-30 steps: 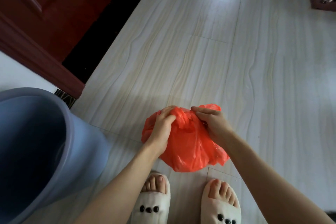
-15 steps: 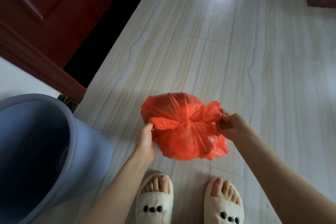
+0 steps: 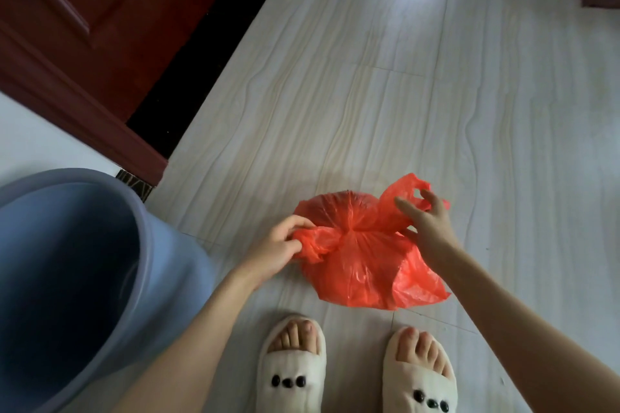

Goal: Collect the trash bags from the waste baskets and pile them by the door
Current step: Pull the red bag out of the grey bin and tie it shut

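A person stands on a pale tiled floor (image 3: pixel 419 84) and looks down at a red trash bag (image 3: pixel 355 265). The bag is in front of the two feet, which wear white slippers (image 3: pixel 291 375) with dark beads on the top. I cannot tell if the bag rests on the floor or hangs just above it.

The left hand (image 3: pixel 275 245) is at the left side of the bag. Its fingers (image 3: pixel 295 223) are curled and pinch one twisted handle of the bag, which goes from the hand to the gathered middle of the bag. The right hand (image 3: pixel 426 221) is at the upper right side of the bag. Its fingers (image 3: pixel 407 206) are spread and loose; they touch the other handle, which stands up as a red loop behind them, but they do not close on it.

A blue-grey waste basket (image 3: pixel 174 255) stands at the left edge of the view, beside the left forearm, and its inside looks dark. Behind the basket there is a dark red wooden door (image 3: pixel 100 10) with its frame, at the upper left corner, and a black threshold strip runs along the edge of the floor there. The bag is near the basket and not far from the door.
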`<state>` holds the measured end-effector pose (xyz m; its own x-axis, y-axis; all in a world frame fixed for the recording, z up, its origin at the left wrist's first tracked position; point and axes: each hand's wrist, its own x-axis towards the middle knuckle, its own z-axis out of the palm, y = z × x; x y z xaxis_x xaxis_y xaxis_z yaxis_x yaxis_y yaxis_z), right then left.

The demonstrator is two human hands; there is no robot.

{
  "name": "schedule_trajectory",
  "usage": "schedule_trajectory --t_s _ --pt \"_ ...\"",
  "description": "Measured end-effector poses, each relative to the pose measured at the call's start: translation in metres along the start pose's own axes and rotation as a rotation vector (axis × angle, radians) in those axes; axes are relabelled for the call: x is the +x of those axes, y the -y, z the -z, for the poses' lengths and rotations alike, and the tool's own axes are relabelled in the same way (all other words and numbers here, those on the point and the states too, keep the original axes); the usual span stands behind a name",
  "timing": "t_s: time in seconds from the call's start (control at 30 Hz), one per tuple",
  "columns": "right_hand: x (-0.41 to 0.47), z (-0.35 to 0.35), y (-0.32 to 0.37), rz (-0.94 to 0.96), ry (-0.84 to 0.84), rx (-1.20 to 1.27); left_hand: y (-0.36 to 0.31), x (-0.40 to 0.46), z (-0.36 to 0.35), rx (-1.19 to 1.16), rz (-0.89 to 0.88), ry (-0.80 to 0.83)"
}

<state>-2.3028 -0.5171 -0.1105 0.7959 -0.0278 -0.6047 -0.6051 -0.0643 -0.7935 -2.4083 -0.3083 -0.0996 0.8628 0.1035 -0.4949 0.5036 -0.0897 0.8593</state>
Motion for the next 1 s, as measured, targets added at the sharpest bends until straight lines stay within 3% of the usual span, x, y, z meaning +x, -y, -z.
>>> schedule_trajectory --t_s 0.13,0.23,0.33,0.43,0.57,0.63,0.73,0.83,1.0 --pt "0.003 -0.007 -0.005 0.072 -0.033 -0.148 0.011 -0.003 -0.004 0.674 -0.209 0.133" --pt "0.007 -0.01 -0.007 0.164 -0.091 -0.297 0.014 -0.002 -0.009 0.811 -0.338 0.079" --pt "0.016 -0.006 -0.011 0.101 -0.186 -0.219 0.009 0.001 -0.011 0.629 -0.419 -0.086" --pt "0.016 0.001 -0.01 -0.031 -0.254 -0.017 0.012 0.002 -0.016 0.31 -0.304 -0.19" --pt "0.02 0.011 -0.015 -0.091 -0.314 0.112 0.015 0.001 -0.016 -0.665 -0.026 -0.328" --pt "0.021 0.016 -0.018 -0.079 -0.356 0.102 0.015 0.001 -0.015 -0.897 0.003 -0.299" --pt "0.018 0.016 -0.017 -0.056 -0.277 0.141 0.005 0.008 -0.022 -0.983 0.004 -0.26" --pt "0.009 0.012 -0.006 -0.066 -0.172 0.286 -0.009 0.024 -0.027 -0.898 0.003 -0.346" --pt "0.008 0.011 0.001 -0.2 -0.27 0.45 -0.008 0.031 -0.025 -0.693 0.062 -0.512"
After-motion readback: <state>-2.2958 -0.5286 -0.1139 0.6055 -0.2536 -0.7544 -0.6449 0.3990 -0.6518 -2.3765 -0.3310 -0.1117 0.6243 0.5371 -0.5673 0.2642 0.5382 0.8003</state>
